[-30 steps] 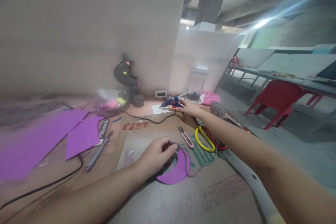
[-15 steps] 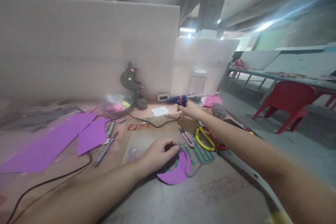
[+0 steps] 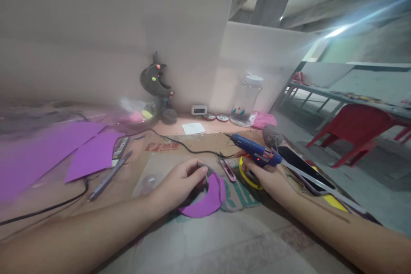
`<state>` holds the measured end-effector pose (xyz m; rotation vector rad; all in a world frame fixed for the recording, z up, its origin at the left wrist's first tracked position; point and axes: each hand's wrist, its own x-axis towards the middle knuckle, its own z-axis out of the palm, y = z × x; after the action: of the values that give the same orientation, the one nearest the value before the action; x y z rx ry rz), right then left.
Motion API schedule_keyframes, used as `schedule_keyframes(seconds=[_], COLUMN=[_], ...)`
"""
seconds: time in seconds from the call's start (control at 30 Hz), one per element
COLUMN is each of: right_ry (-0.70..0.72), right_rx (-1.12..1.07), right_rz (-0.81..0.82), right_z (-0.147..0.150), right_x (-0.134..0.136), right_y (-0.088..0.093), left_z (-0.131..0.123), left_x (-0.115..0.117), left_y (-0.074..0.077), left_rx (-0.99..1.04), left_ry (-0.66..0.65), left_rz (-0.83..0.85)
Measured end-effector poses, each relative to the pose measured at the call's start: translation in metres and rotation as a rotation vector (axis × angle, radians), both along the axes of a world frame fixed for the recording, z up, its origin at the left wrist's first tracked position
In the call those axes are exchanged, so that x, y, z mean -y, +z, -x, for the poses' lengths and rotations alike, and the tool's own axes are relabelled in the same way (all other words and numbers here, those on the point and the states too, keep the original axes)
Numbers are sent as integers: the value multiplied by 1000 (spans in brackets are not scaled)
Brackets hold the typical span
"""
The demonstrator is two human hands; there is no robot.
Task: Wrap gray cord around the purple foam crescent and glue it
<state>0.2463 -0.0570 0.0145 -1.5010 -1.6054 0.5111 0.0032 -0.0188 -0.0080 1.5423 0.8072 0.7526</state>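
My left hand (image 3: 188, 182) is closed, thumb and fingers pinching the upper end of a purple paper crescent (image 3: 205, 201). Grey yarn (image 3: 221, 186) runs along the crescent's outer edge, and its tail trails over the cardboard to the right. In my right hand (image 3: 266, 177) is a blue glue gun (image 3: 257, 147) with a small red light lit, its nozzle pointing left. A long glue stick (image 3: 308, 175) juts from its rear. Under that hand lie yellow-handled scissors (image 3: 245, 175), partly covered. Pink thread snips (image 3: 227, 169) rest between my hands.
Purple sheets (image 3: 93, 154), a pen (image 3: 109, 175) and a black cord lie left. Behind stand a grey moon ornament (image 3: 154, 79), a bowl (image 3: 138, 122), a small white clock (image 3: 199, 109) and a clear jar (image 3: 245, 100). A yarn ball (image 3: 272, 135) and black phone (image 3: 302, 167) sit right.
My right hand has brought the glue gun from the back of the table nearer, toward the crescent. My left hand still pinches the crescent. The camera view has shifted.
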Motion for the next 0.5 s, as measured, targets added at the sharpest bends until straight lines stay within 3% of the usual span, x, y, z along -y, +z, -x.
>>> schedule_keyframes(seconds=[0.33, 0.5], right_ry=[140, 242], right_rx=[165, 140], right_rz=[-63, -60], right_z=[3, -3], right_x=[14, 15], right_y=[2, 2], left_z=[4, 5], left_x=[2, 9], left_y=[2, 12], left_rx=[-6, -107], left_ry=[117, 79], left_rz=[-81, -125])
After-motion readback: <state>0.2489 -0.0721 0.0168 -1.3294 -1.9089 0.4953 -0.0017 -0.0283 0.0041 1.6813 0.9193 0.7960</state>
